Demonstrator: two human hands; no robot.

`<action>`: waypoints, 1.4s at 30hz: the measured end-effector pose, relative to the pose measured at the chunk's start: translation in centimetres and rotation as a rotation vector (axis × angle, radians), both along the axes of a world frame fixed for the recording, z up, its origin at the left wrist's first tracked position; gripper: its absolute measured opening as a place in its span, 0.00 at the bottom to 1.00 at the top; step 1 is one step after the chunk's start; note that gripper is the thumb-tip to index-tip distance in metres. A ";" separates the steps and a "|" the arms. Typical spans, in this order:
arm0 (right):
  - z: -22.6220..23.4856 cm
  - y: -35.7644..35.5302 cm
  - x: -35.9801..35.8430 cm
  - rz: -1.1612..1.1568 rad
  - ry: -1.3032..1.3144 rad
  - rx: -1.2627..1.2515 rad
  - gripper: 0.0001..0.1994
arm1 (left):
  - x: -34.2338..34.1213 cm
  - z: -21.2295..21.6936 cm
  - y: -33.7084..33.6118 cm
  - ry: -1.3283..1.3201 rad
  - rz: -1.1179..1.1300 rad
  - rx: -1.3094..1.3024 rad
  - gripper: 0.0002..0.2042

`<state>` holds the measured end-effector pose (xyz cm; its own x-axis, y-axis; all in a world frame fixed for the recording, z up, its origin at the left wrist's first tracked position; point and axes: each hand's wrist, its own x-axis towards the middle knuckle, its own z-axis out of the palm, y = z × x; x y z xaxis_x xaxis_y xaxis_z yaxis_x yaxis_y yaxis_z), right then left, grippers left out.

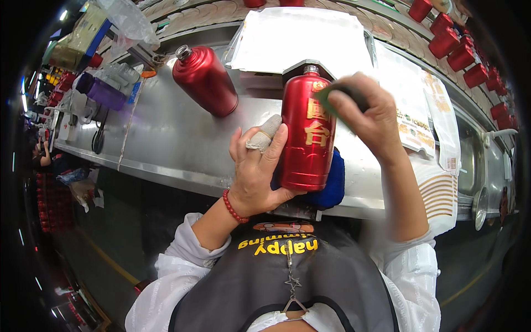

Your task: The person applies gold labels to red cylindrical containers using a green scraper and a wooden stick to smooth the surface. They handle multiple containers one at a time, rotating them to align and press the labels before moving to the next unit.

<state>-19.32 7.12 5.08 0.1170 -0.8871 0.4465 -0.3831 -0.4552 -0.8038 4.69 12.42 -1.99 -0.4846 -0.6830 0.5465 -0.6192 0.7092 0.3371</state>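
A glossy red bottle (298, 157) with raised gold characters lies before me, its bare glass neck pointing away, near a dark angular holder (327, 70). Along its left side my left hand (251, 180) grips it, the thumb round the base; one finger is wrapped in a pale bandage (259, 141). My right hand (376, 113) is closed on a dark green flat pad (344, 108), held over the upper right of the gold characters. Part of a blue cloth (333, 180) shows beneath the bottle. Another red bottle (206, 83), without gold characters, stands to the left.
White printed sheets (301, 39) cover the back of the metal bench (160, 133). Scissors (98, 137) and a purple bottle (102, 93) are at the left. Several red containers (462, 58) line the far right. A metal sink (470, 160) is at the right.
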 end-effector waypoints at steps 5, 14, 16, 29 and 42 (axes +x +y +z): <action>2.2 0.3 0.4 0.471 0.286 -0.018 0.10 | 0.2 -0.4 0.4 0.032 0.019 0.024 0.51; -0.3 6.0 0.6 0.555 0.206 -0.201 0.13 | 0.7 -3.1 -0.5 0.106 -0.094 0.134 0.52; -1.4 5.9 -1.5 0.271 0.117 -0.026 0.11 | 0.5 -2.5 -0.5 0.103 -0.094 0.173 0.52; -6.7 7.3 -26.6 -0.754 0.861 0.469 0.13 | 0.7 -4.4 -0.3 0.299 -0.137 0.344 0.53; -9.1 7.3 -27.3 -0.944 0.494 0.622 0.26 | -0.1 -4.1 -0.7 0.337 -0.152 0.302 0.53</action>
